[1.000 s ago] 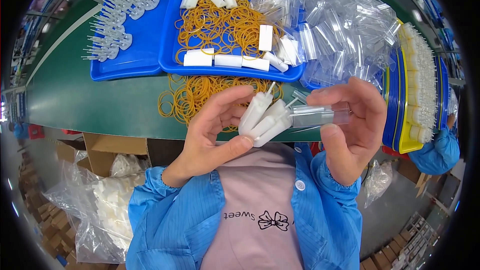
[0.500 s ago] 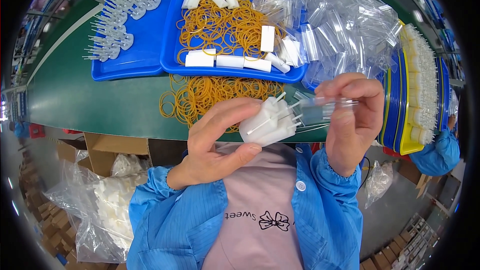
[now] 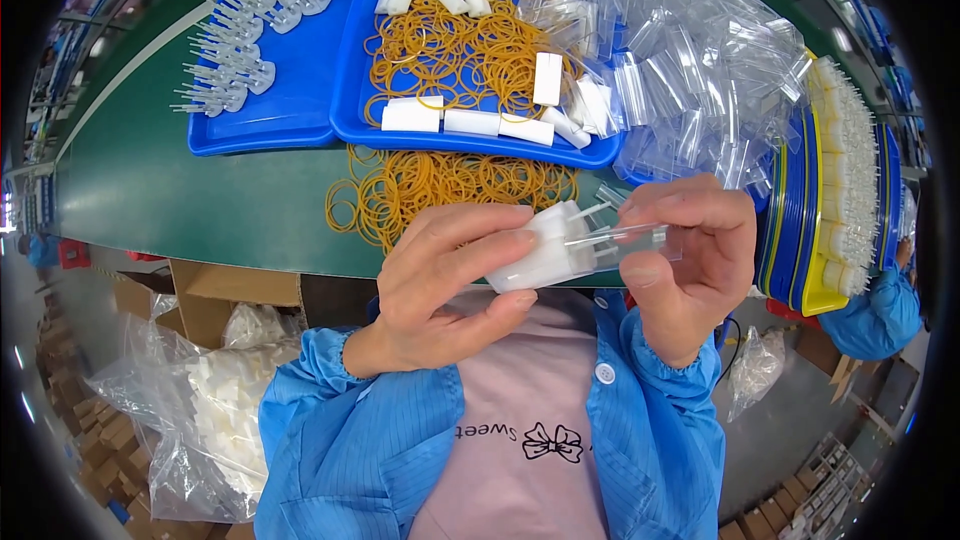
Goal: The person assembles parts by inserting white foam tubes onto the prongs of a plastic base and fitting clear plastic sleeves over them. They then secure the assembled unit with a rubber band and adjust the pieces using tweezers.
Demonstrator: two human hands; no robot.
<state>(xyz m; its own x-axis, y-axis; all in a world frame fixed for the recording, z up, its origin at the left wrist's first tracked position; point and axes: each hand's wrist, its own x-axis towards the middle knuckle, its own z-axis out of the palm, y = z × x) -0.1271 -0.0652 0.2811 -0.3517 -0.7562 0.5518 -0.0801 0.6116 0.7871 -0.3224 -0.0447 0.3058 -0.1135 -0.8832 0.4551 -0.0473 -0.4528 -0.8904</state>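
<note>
In front of my chest my left hand [image 3: 425, 290] grips a bundle of white plastic pieces [image 3: 545, 252] from the left, thumb below and fingers above. Thin white pins stick out of its right end. A clear plastic sleeve [image 3: 640, 237] is pinched between the thumb and fingers of my right hand [image 3: 700, 260]. The sleeve's left part lies around or along some of the pins; its exact edge is hard to make out. Just beyond my hands, loose yellow rubber bands [image 3: 440, 185] lie heaped on the green table [image 3: 150, 210].
A blue tray [image 3: 350, 125] holds rubber bands and white blocks [image 3: 412, 114]. Left of it, another blue tray [image 3: 285, 120] carries pinned white parts [image 3: 215, 80]. Clear sleeves [image 3: 690, 60] are piled at the right. Beside them stand stacked trays [image 3: 825, 280] of white parts. A blue-sleeved person [image 3: 875, 315] is at far right.
My right hand has come lower and slightly left, bringing the clear sleeve onto the pin end. The white bundle has turned, its pins now pointing more to the right.
</note>
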